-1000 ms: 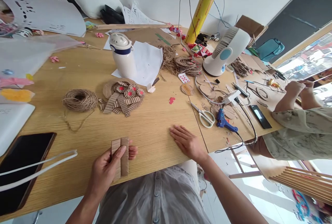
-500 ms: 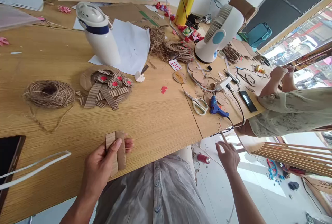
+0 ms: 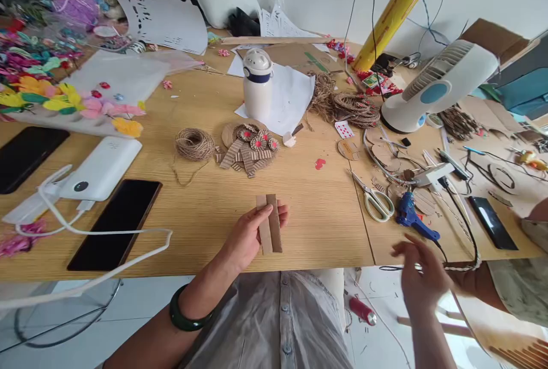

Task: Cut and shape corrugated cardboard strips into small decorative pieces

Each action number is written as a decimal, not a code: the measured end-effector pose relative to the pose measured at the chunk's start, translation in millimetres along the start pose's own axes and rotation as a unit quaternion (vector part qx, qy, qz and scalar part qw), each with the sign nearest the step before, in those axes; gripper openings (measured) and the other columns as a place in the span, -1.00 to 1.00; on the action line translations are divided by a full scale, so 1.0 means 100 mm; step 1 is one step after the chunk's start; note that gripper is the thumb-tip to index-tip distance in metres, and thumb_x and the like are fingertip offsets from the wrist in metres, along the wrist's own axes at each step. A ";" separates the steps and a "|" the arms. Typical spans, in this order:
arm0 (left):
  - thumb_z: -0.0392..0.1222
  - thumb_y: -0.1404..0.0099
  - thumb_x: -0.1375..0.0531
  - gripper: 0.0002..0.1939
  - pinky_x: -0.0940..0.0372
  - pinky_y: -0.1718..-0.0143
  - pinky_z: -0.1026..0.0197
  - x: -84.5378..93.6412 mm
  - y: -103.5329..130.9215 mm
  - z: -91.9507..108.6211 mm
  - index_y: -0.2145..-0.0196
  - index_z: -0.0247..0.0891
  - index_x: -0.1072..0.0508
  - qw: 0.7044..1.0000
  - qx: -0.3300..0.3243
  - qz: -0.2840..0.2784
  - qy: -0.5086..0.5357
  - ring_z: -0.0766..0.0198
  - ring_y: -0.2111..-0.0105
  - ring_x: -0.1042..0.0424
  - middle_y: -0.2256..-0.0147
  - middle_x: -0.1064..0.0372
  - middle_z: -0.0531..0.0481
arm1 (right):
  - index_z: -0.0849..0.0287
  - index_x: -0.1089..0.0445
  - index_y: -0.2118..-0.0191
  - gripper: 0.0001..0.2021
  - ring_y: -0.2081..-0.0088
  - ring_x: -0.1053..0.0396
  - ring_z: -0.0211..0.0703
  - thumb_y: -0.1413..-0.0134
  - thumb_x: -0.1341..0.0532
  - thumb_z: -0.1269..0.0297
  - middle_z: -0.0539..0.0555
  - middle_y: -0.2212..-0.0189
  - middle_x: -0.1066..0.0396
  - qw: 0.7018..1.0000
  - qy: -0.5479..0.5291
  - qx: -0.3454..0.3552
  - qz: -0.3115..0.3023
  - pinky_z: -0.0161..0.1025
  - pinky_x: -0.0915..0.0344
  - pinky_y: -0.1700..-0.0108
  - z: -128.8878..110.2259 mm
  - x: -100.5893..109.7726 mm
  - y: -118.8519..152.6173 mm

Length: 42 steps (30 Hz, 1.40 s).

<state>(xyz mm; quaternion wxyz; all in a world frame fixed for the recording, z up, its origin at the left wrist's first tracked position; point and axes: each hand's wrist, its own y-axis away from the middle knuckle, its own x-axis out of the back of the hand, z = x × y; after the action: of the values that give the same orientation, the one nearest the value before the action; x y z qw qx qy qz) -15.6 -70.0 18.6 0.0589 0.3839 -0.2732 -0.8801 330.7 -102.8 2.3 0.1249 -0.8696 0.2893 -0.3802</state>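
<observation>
My left hand point(image 3: 248, 232) is closed on a pair of cardboard strips point(image 3: 274, 235), held side by side just above the table's near edge, thumb across the front and fingers behind. Off to the right, my right hand point(image 3: 422, 272) is slightly blurred, with its fingers loosely stretched and nothing visible in them. It is nearest to a blue glue gun point(image 3: 413, 218) lying on its side. White-handled scissors point(image 3: 377, 203) lie left of the glue gun. Beyond my left hand rests a cardboard disc with corrugated strips and red-centred paper rosettes point(image 3: 248, 149), beside a coil of twine point(image 3: 194, 145).
A white bottle point(image 3: 257, 95) and a fan point(image 3: 436, 86) stand farther back. Phones point(image 3: 115, 223), a white power bank point(image 3: 100, 169) and its looping cable occupy the left. A power strip point(image 3: 432, 175) with cords lies right. Another person's arm point(image 3: 479, 286) shows at the right edge.
The view has swung left, bringing the power bank and flowers into sight. My right hand has moved up closer to the glue gun. My left hand still holds the cardboard strips.
</observation>
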 end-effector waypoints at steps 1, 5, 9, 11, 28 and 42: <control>-0.20 -0.24 -0.31 -0.77 -0.41 0.04 0.13 -0.03 -0.02 0.00 0.16 -0.37 -0.58 1.000 -0.001 -0.001 0.004 0.17 0.18 -0.56 0.17 -0.60 -0.18 | 0.18 -0.49 0.12 -0.70 0.46 -0.47 -0.13 -0.23 -0.18 0.07 0.07 0.49 -0.49 0.996 -0.054 -0.002 -0.072 -0.13 -0.43 0.27 -0.22 -0.17 0.01; -0.25 -0.27 -0.29 -0.82 -0.38 -0.05 0.12 -0.15 -0.07 0.00 0.18 -0.36 -0.57 0.999 -0.011 0.016 0.030 0.20 0.17 -0.56 0.18 -0.59 -0.15 | 0.16 -0.50 0.13 -0.68 0.26 -0.54 -0.07 -0.24 -0.19 0.01 0.16 0.27 -0.57 0.887 -0.279 -0.084 -0.359 -0.07 -0.51 0.17 -0.97 -0.79 0.16; -0.28 -0.31 -0.24 -0.82 -0.36 -0.10 0.11 -0.23 -0.08 0.01 0.14 -0.34 -0.55 0.997 -0.018 0.034 0.060 0.21 0.13 -0.55 0.17 -0.59 -0.12 | 0.20 -0.52 0.20 -0.59 0.31 -0.53 -0.10 -0.09 -0.28 -0.10 0.09 0.36 -0.55 0.767 -0.367 -0.194 -0.488 -0.12 -0.56 0.23 -1.37 -1.12 0.32; -0.29 -0.33 -0.22 -0.80 -0.34 -0.13 0.11 -0.24 -0.07 0.01 0.11 -0.35 -0.55 0.997 -0.026 0.027 0.063 0.20 0.09 -0.54 0.15 -0.58 -0.14 | 0.20 -0.54 0.26 -0.59 0.37 -0.51 -0.13 0.00 -0.34 -0.09 0.04 0.44 -0.52 0.742 -0.372 -0.228 -0.509 -0.17 -0.56 0.31 -1.45 -1.18 0.36; -0.11 -0.43 -0.06 -0.66 -0.38 0.42 0.33 -0.25 -0.47 0.12 0.13 -0.38 -0.55 0.998 -0.017 0.060 0.030 0.41 0.50 -0.41 0.28 -0.53 -0.11 | 0.18 -0.52 0.12 -0.68 0.32 -0.43 -0.07 -0.30 -0.07 0.14 0.15 0.34 -0.56 0.976 0.047 0.064 -0.201 -0.23 -0.20 0.35 -0.70 -1.30 -0.48; -0.21 -0.41 -0.11 -0.72 -0.34 0.49 0.39 -0.48 -1.00 0.06 0.19 -0.45 -0.56 0.995 0.021 -0.071 0.074 0.42 0.52 -0.37 0.43 -0.44 -0.08 | 0.13 -0.53 0.04 -0.69 0.29 -0.29 -0.03 -0.36 -0.04 0.26 0.17 0.35 -0.54 0.930 0.292 0.221 -0.035 -0.17 0.01 0.41 -0.36 -1.31 -0.71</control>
<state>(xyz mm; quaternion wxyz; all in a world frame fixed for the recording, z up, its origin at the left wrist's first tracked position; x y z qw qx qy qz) 24.8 32.6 0.2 0.0083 0.4672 -0.2591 -0.8453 261.7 32.6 -19.2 0.2103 -0.6802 0.1908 -0.6758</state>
